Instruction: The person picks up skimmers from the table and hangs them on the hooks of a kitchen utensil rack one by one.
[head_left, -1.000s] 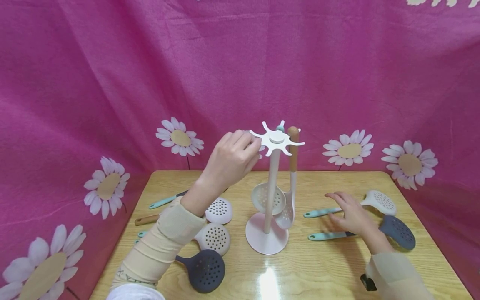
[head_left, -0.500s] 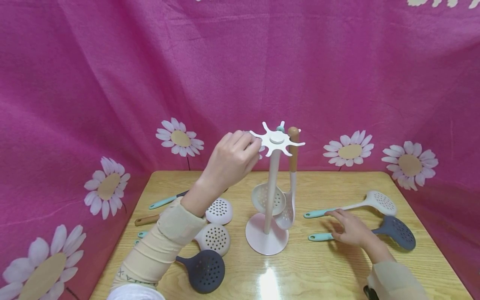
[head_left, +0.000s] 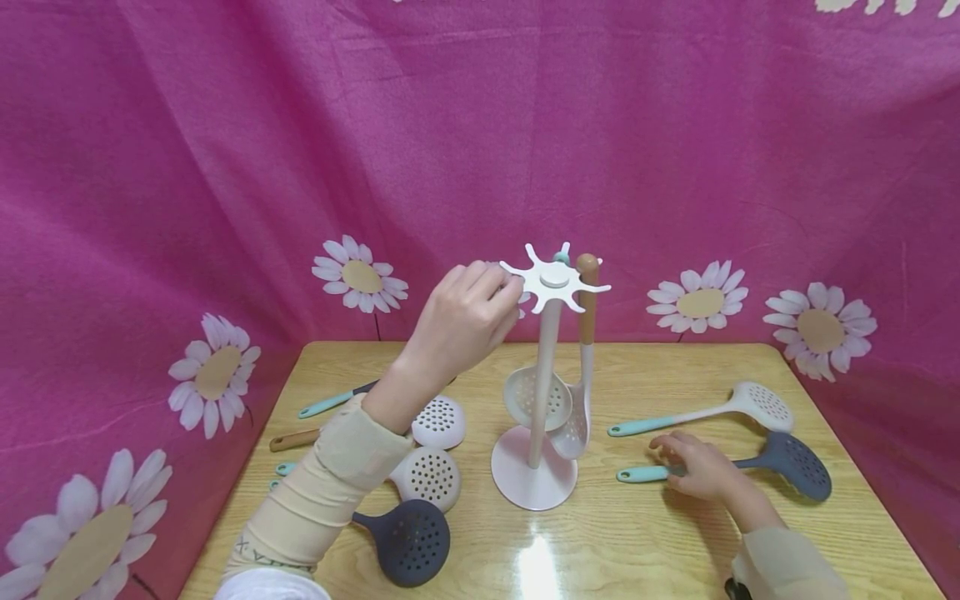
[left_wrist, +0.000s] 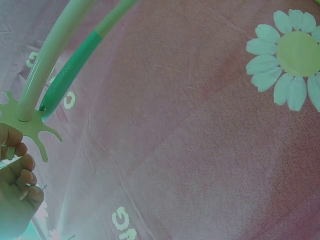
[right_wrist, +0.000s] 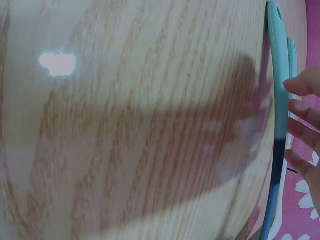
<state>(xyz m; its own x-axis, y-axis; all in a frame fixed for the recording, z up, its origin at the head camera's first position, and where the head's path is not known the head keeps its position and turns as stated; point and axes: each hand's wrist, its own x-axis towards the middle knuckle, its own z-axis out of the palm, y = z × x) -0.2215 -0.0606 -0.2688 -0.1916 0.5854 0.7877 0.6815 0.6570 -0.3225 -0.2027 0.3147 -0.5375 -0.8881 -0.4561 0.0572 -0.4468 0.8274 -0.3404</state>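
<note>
My left hand (head_left: 465, 312) pinches one prong at the top of a white utensil stand (head_left: 546, 358); the left wrist view shows the curled fingers at the prong. From the stand hang a wooden-handled slotted spoon (head_left: 587, 312) and a pale perforated ladle (head_left: 517, 396), whose mint handle (left_wrist: 70, 75) appears in the left wrist view. Low over the table at right, my right hand (head_left: 701, 468) covers part of a dark skimmer (head_left: 801, 467). Its spread fingertips come right beside that skimmer's mint handle (right_wrist: 280, 85) in the right wrist view. Behind lies a white skimmer (head_left: 767, 406).
More utensils lie at left, partly under my left forearm: a dark skimmer (head_left: 412, 542), a beige skimmer (head_left: 429, 477), a white skimmer (head_left: 438, 422) and a wooden handle (head_left: 292, 439). A pink flowered cloth (head_left: 480, 150) surrounds the wooden table (head_left: 622, 550).
My right hand has moved nearer and lower, from beside the white skimmer's handle to the dark skimmer's handle. The left hand and the stand have stayed put.
</note>
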